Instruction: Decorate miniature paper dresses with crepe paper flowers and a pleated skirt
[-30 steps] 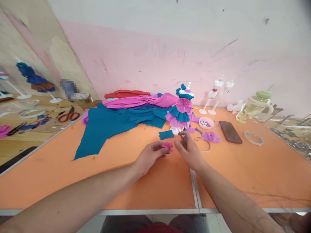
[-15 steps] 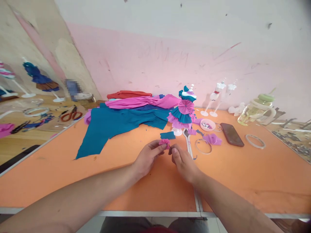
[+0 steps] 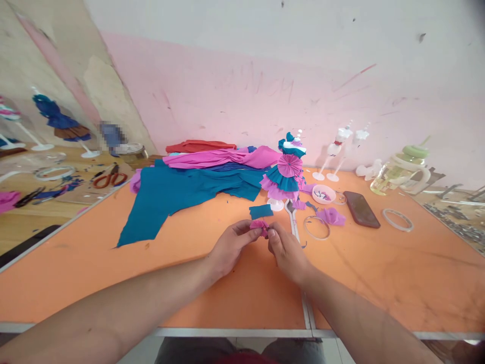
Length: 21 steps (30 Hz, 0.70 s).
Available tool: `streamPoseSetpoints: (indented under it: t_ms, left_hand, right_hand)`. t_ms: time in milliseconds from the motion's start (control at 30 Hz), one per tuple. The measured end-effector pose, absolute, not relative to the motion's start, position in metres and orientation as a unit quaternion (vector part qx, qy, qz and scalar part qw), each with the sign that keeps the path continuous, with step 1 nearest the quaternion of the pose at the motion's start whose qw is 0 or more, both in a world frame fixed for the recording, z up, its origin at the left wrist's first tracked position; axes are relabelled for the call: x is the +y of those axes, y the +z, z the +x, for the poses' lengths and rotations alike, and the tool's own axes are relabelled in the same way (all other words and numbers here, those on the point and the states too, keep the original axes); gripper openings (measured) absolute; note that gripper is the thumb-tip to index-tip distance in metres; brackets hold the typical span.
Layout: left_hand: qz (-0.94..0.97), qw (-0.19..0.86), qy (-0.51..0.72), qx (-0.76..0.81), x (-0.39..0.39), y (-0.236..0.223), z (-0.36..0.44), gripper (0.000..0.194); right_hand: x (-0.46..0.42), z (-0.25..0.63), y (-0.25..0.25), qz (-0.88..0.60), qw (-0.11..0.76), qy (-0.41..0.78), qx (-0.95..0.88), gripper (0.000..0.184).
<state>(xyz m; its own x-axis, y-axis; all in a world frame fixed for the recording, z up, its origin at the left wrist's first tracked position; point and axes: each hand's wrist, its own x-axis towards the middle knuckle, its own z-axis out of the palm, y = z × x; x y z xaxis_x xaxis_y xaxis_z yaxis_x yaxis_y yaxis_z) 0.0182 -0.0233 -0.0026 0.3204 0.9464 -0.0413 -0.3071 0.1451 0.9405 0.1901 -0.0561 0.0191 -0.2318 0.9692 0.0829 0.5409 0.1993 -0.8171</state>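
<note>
My left hand (image 3: 229, 247) and my right hand (image 3: 287, 251) meet over the orange table (image 3: 94, 273). Both pinch a small pleated pink paper piece (image 3: 259, 226) between thumb and fingertips. Just beyond it lie a small teal paper rectangle (image 3: 261, 211) and a pair of scissors (image 3: 292, 220) flat on the table. Behind those stands a small doll figure in a teal and pink paper dress (image 3: 287, 174) on a white stand.
Sheets of teal crepe paper (image 3: 178, 192), pink paper (image 3: 223, 157) and red paper (image 3: 199, 146) lie at the back. To the right are tape rings (image 3: 317, 227) (image 3: 396, 219), a small bowl (image 3: 323, 194), a phone (image 3: 361, 209), bare doll stands (image 3: 335, 151) and a bottle (image 3: 401, 169). Red scissors (image 3: 109, 178) lie left.
My right hand has put the scissors down on the table and come back left to join the left hand on the pink piece, which is now more bunched.
</note>
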Motion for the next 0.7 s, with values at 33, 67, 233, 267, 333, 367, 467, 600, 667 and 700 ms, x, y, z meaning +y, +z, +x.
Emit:
streamPoseSetpoints:
  t_ms: [33,67,233,267,333,367,467,600,667,700]
  left_hand:
    - [0.460,0.671,0.466,0.347,-0.0235,-0.0024,0.0183,0.022]
    - [0.461,0.671,0.467,0.345,-0.0237,-0.0023,0.0183,0.022]
    - [0.458,0.673,0.471,0.339,-0.0235,-0.0029,0.0186,0.023]
    - [0.457,0.675,0.472,0.337,-0.0233,-0.0032,0.0187,0.023]
    - [0.453,0.677,0.473,0.336,-0.0233,-0.0035,0.0187,0.024]
    - [0.451,0.677,0.473,0.337,-0.0234,-0.0032,0.0187,0.024]
    - [0.450,0.676,0.473,0.342,-0.0239,-0.0011,0.0183,0.025]
    - [0.428,0.687,0.483,0.333,-0.0242,0.0020,0.0179,0.023]
    - [0.418,0.696,0.484,0.326,-0.0241,0.0028,0.0180,0.022]
    - [0.415,0.700,0.484,0.323,-0.0240,0.0029,0.0182,0.022]
  right_hand:
    - [-0.0560,0.1901,0.0193,-0.533,0.317,0.338,-0.708,0.044]
    - [-0.0559,0.1902,0.0196,-0.533,0.317,0.337,-0.708,0.043]
    - [-0.0548,0.1907,0.0213,-0.540,0.305,0.334,-0.710,0.041]
    - [-0.0546,0.1908,0.0215,-0.542,0.303,0.331,-0.711,0.040]
    - [-0.0541,0.1911,0.0218,-0.545,0.298,0.326,-0.713,0.039]
    - [-0.0539,0.1914,0.0218,-0.546,0.294,0.323,-0.715,0.039]
    - [-0.0531,0.1922,0.0215,-0.551,0.282,0.315,-0.719,0.038]
    - [-0.0524,0.1926,0.0222,-0.553,0.277,0.306,-0.724,0.039]
    - [-0.0529,0.1922,0.0237,-0.555,0.276,0.306,-0.723,0.038]
    - [-0.0534,0.1920,0.0248,-0.556,0.275,0.308,-0.721,0.038]
